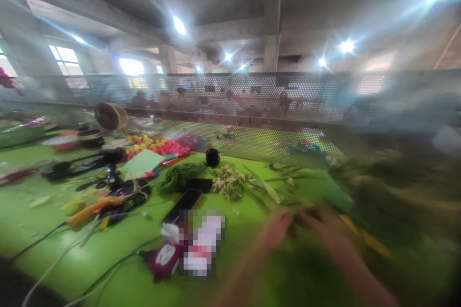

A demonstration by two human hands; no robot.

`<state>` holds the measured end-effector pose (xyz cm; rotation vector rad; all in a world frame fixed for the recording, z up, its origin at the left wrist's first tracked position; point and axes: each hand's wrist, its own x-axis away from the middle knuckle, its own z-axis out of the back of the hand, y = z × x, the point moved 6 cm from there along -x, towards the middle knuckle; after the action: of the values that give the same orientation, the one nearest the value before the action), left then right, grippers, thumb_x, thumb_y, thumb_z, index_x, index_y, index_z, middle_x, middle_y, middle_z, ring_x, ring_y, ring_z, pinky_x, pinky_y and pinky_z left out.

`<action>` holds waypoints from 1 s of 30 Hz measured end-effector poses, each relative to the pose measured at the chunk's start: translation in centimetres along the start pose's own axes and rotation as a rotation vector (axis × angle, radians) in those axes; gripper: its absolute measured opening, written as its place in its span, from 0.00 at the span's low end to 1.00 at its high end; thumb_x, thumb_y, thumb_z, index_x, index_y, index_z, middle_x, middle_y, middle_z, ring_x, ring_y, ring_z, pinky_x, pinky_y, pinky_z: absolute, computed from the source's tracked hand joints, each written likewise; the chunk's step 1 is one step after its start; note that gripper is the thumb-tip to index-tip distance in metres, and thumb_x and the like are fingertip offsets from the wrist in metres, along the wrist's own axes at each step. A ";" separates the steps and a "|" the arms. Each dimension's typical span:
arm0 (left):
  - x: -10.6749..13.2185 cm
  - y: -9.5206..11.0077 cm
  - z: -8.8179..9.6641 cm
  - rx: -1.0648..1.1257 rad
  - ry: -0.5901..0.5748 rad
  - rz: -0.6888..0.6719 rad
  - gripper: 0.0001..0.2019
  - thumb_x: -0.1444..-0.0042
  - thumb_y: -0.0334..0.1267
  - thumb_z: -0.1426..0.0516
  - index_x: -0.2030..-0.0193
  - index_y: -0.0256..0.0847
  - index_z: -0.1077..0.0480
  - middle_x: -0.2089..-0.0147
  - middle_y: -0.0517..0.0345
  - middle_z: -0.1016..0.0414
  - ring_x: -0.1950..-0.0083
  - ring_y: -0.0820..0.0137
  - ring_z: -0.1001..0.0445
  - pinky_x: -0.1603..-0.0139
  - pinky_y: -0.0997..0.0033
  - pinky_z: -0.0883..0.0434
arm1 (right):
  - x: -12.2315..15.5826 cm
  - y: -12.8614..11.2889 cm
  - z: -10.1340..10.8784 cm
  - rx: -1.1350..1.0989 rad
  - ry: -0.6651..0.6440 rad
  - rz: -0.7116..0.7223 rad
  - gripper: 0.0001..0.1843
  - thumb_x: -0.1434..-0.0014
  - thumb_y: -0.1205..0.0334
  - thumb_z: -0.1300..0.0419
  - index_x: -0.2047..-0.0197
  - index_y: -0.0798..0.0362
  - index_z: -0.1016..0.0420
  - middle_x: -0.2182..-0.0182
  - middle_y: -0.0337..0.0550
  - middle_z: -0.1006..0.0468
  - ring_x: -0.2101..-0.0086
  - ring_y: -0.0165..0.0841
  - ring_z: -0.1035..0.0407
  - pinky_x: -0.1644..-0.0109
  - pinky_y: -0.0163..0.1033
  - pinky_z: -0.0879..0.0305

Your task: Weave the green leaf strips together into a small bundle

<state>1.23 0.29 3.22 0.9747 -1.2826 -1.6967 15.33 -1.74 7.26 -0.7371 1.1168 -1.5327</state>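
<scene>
Both hands meet low in the picture over a bright green table (43, 220), and both are smeared by motion. My left hand (275, 228) and my right hand (329, 230) come together around something dark green between them, perhaps foliage, at about the fingertips. I cannot make out the fingers or what they hold. A blurred mass of green leaves (389, 192) fills the right side beside my right hand. Cut stems and pale leaf scraps (230, 182) lie just beyond my hands.
A black phone (182, 205) lies left of my hands, with a purple-and-white pouch (163, 259) nearer the edge. Further left are orange-handled tools (93, 206), cables and a black cup (212, 157). Pink and yellow flowers (162, 146) sit before a perforated metal screen (252, 100); people sit behind it.
</scene>
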 end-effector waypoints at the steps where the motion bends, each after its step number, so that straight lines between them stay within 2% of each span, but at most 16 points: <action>1: -0.1 -0.5 0.1 0.049 0.012 0.018 0.24 0.42 0.55 0.54 0.67 0.37 0.27 0.74 0.53 0.28 0.70 0.67 0.32 0.63 0.67 0.35 | 0.0 -0.2 0.4 0.014 0.012 -0.003 0.11 0.60 0.52 0.39 0.78 0.50 0.22 0.79 0.43 0.21 0.72 0.41 0.28 0.67 0.41 0.32; 7: -0.5 -1.9 2.0 0.254 0.219 0.044 0.24 0.47 0.59 0.49 0.70 0.38 0.28 0.73 0.52 0.25 0.68 0.64 0.28 0.63 0.66 0.33 | -0.3 -1.1 1.3 0.048 -0.061 0.091 0.11 0.59 0.53 0.38 0.73 0.49 0.19 0.74 0.44 0.19 0.71 0.43 0.27 0.66 0.43 0.32; 10: -0.5 -2.0 2.9 0.329 0.291 0.043 0.24 0.47 0.59 0.48 0.71 0.37 0.29 0.75 0.52 0.26 0.71 0.66 0.28 0.65 0.66 0.32 | -0.3 -0.8 1.2 -0.006 -0.026 0.066 0.11 0.58 0.51 0.40 0.78 0.49 0.22 0.76 0.45 0.20 0.72 0.43 0.28 0.66 0.43 0.32; 13: -0.8 -2.5 4.1 0.403 0.334 0.041 0.24 0.47 0.58 0.49 0.72 0.35 0.31 0.77 0.51 0.27 0.75 0.66 0.28 0.68 0.65 0.31 | -0.2 -0.8 1.4 -0.038 0.016 0.079 0.11 0.58 0.51 0.42 0.77 0.48 0.23 0.73 0.45 0.20 0.68 0.43 0.27 0.63 0.43 0.32; 15: -0.9 -3.1 5.5 0.369 0.402 0.048 0.23 0.46 0.56 0.49 0.71 0.35 0.31 0.76 0.51 0.27 0.75 0.66 0.28 0.69 0.65 0.31 | -0.1 -1.1 1.9 -0.056 0.042 0.092 0.11 0.58 0.51 0.42 0.76 0.47 0.24 0.72 0.44 0.20 0.67 0.43 0.27 0.62 0.43 0.32; 17: -0.8 -3.4 7.3 0.239 0.491 0.073 0.21 0.44 0.53 0.51 0.69 0.35 0.30 0.75 0.51 0.27 0.74 0.66 0.28 0.67 0.64 0.31 | -0.1 -1.4 2.5 -0.048 0.065 0.081 0.10 0.58 0.51 0.42 0.76 0.47 0.24 0.72 0.44 0.19 0.67 0.43 0.27 0.62 0.43 0.31; 18: -0.6 -3.3 8.3 0.150 0.548 0.080 0.20 0.43 0.51 0.51 0.65 0.35 0.28 0.72 0.50 0.26 0.71 0.65 0.27 0.64 0.62 0.31 | -0.1 -1.4 2.8 -0.030 0.072 0.065 0.09 0.59 0.52 0.42 0.76 0.47 0.24 0.72 0.44 0.19 0.66 0.43 0.27 0.62 0.43 0.32; 19: -0.3 -3.0 9.2 0.060 0.605 0.073 0.17 0.44 0.46 0.49 0.59 0.35 0.28 0.66 0.47 0.25 0.65 0.63 0.25 0.59 0.60 0.31 | -0.1 -1.5 3.0 -0.006 0.081 0.047 0.09 0.59 0.52 0.41 0.76 0.47 0.24 0.71 0.44 0.19 0.66 0.44 0.27 0.62 0.43 0.32; 20: 0.0 -2.3 10.0 -0.040 0.652 0.040 0.19 0.49 0.40 0.44 0.50 0.38 0.30 0.57 0.46 0.25 0.56 0.61 0.26 0.52 0.59 0.33 | -0.1 -1.6 3.1 0.020 0.087 0.028 0.09 0.60 0.53 0.41 0.76 0.47 0.24 0.70 0.44 0.18 0.65 0.44 0.27 0.62 0.43 0.32; 22: 0.7 -0.6 10.8 -0.246 0.709 -0.032 0.41 0.61 0.32 0.37 0.37 0.44 0.43 0.40 0.45 0.36 0.40 0.55 0.37 0.41 0.55 0.41 | 0.0 -1.8 3.0 0.071 0.092 -0.003 0.10 0.61 0.53 0.40 0.77 0.48 0.23 0.70 0.44 0.18 0.66 0.45 0.26 0.62 0.43 0.32; 23: 0.9 0.2 10.7 -0.314 0.716 -0.052 0.45 0.63 0.31 0.35 0.35 0.45 0.46 0.36 0.44 0.41 0.36 0.53 0.43 0.38 0.53 0.46 | 0.0 -2.0 2.9 0.094 0.088 -0.009 0.10 0.61 0.53 0.40 0.77 0.48 0.23 0.70 0.44 0.18 0.66 0.45 0.26 0.62 0.43 0.32; 24: 1.1 1.0 10.4 -0.352 0.704 -0.076 0.44 0.61 0.32 0.35 0.35 0.45 0.46 0.34 0.45 0.43 0.34 0.52 0.47 0.36 0.52 0.49 | 0.1 -2.2 2.7 0.114 0.086 -0.014 0.09 0.62 0.53 0.40 0.78 0.48 0.23 0.71 0.44 0.18 0.66 0.46 0.26 0.62 0.44 0.32; 25: 1.1 1.6 9.6 -0.353 0.649 -0.106 0.39 0.57 0.35 0.37 0.36 0.44 0.43 0.35 0.45 0.43 0.34 0.53 0.48 0.35 0.52 0.50 | 0.2 -2.4 2.5 0.132 0.082 -0.020 0.09 0.62 0.53 0.39 0.79 0.48 0.23 0.71 0.44 0.17 0.66 0.46 0.26 0.62 0.44 0.32; 27: 0.9 2.3 6.9 -0.250 0.427 -0.154 0.22 0.45 0.40 0.46 0.42 0.43 0.34 0.40 0.47 0.34 0.38 0.58 0.39 0.37 0.57 0.45 | 0.5 -2.7 2.1 0.160 0.067 -0.022 0.08 0.62 0.54 0.40 0.80 0.48 0.23 0.74 0.44 0.18 0.67 0.46 0.26 0.64 0.43 0.32; 28: 0.7 2.2 5.4 -0.169 0.312 -0.119 0.19 0.41 0.42 0.50 0.46 0.42 0.31 0.44 0.48 0.30 0.42 0.59 0.35 0.40 0.58 0.41 | 0.6 -2.8 1.8 0.174 0.049 -0.020 0.08 0.62 0.54 0.40 0.81 0.48 0.23 0.75 0.44 0.18 0.68 0.46 0.25 0.64 0.43 0.32; 30: 0.7 2.0 2.4 -0.094 0.108 -0.071 0.19 0.39 0.47 0.54 0.51 0.42 0.27 0.50 0.49 0.26 0.49 0.60 0.31 0.46 0.60 0.36 | 0.8 -2.9 1.3 0.205 0.018 -0.009 0.10 0.61 0.52 0.40 0.81 0.48 0.22 0.77 0.44 0.19 0.68 0.46 0.25 0.65 0.42 0.32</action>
<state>-0.95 0.18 5.50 1.0519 -1.0998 -1.7180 15.15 -2.88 10.39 -0.5899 0.9530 -1.6361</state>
